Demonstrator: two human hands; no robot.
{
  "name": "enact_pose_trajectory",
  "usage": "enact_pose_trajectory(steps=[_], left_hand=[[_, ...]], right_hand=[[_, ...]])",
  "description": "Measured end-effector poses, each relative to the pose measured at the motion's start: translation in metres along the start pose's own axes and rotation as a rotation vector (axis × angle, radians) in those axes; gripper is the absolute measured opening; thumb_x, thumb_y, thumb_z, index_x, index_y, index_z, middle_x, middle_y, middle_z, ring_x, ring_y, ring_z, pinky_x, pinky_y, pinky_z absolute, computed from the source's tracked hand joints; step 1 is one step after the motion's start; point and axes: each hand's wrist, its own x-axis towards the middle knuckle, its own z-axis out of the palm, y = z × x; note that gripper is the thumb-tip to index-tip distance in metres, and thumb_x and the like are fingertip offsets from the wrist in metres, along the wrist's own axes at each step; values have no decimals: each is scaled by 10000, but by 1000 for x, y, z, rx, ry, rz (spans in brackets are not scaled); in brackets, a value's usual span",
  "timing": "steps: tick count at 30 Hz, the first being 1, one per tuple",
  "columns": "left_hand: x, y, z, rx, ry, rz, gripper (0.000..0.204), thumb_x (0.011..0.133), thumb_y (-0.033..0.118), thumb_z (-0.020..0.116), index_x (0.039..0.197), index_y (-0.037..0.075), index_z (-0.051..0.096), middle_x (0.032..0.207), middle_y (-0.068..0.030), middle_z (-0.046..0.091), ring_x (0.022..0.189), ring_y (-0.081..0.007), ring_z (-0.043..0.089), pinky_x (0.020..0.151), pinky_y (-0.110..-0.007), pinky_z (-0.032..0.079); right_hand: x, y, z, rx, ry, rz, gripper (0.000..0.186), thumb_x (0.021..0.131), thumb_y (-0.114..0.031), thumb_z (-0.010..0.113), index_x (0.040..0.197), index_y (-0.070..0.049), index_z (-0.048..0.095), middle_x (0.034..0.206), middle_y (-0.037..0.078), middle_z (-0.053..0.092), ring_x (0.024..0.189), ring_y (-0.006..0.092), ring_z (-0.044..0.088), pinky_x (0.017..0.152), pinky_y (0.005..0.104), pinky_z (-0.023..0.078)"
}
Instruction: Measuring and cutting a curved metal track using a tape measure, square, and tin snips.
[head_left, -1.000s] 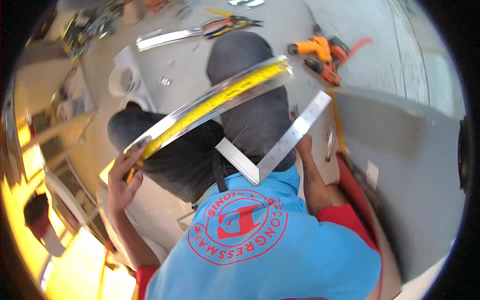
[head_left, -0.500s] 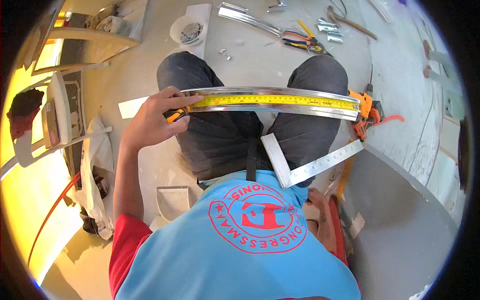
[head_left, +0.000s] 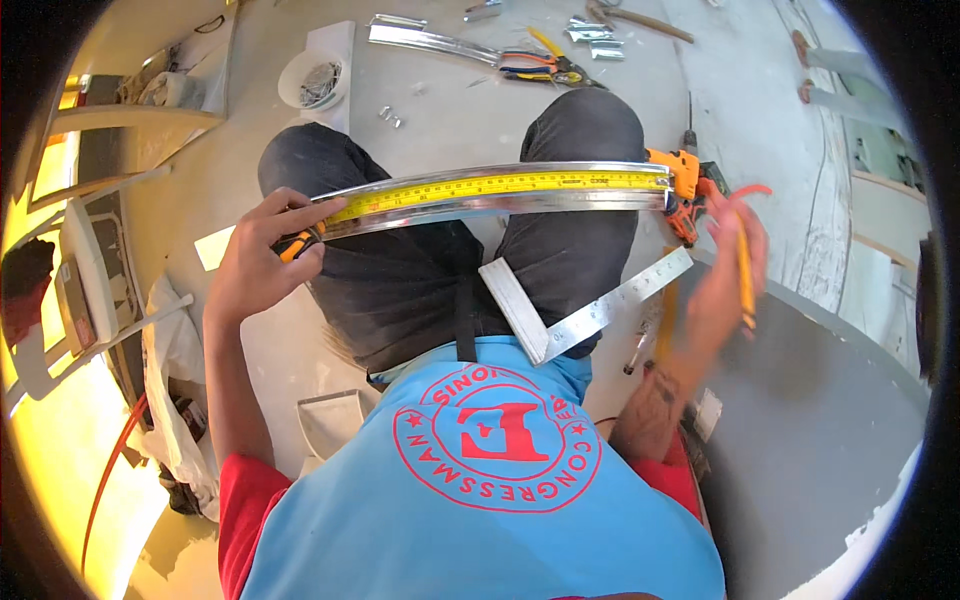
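Across my thighs lies a shiny metal channel (head_left: 480, 210), with the yellow blade of a tape measure (head_left: 480, 188) stretched along its inside. My left hand (head_left: 255, 260) is closed around the orange-and-black tape case at the channel's left end, its index finger pressing on the blade. A yellow pencil (head_left: 745, 270) is gripped in my right hand (head_left: 712, 275), which is raised and slightly blurred just beyond the channel's right end. In my lap, a metal try square (head_left: 610, 308) rests below the channel. Behind my right fingers an orange cordless drill (head_left: 684, 180) partly shows.
Snips and pliers (head_left: 545, 65) lie on the floor ahead beside a metal strip (head_left: 435, 42). A white bowl of small metal pieces (head_left: 290, 85) stands ahead left. Top right is a hammer (head_left: 645, 22). A grey panel (head_left: 800, 420) stands at my right, a dustpan (head_left: 335, 420) at my left.
My right hand has come up from beside my hip to the channel's right end, now with a pencil in it. The left hand keeps hold of the tape measure. The whole view has shifted.
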Motion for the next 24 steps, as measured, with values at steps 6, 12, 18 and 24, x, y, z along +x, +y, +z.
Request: enact_pose_trajectory(steps=[6, 12, 18, 24], left_hand=[[-2, -7, 1, -18, -7, 18, 593, 788, 45, 657, 1377, 85, 718, 1076, -120, 637, 950, -242, 635, 901, -346, 526], [1, -9, 1, -50, -21, 81, 611, 795, 70, 626, 1403, 62, 694, 1084, -138, 627, 975, -251, 625, 913, -355, 517], [6, 7, 3, -71, -80, 125, 625, 807, 85, 599, 1427, 42, 669, 1049, -147, 614, 939, -265, 619, 885, -374, 518], [24, 49, 29, 18, -113, 138, 605, 824, 96, 606, 1423, 107, 689, 1023, -154, 628, 884, -293, 634, 853, -396, 530]], right_hand=[[1, 42, 40, 219, -169, 81, 209, 953, -8, 760, 1145, 33, 687, 997, 117, 756, 831, 162, 731, 784, 309, 615], [4, 31, 41, 183, -169, 115, 182, 958, -11, 754, 1125, 30, 694, 975, 121, 754, 785, 159, 736, 737, 297, 618], [5, 31, 43, 136, -188, 117, 149, 966, -31, 749, 1099, 22, 708, 980, 104, 749, 769, 146, 730, 723, 287, 622], [0, 31, 49, 167, -220, 157, 160, 956, -53, 771, 1093, 10, 716, 988, 76, 742, 810, 117, 708, 746, 262, 600]])
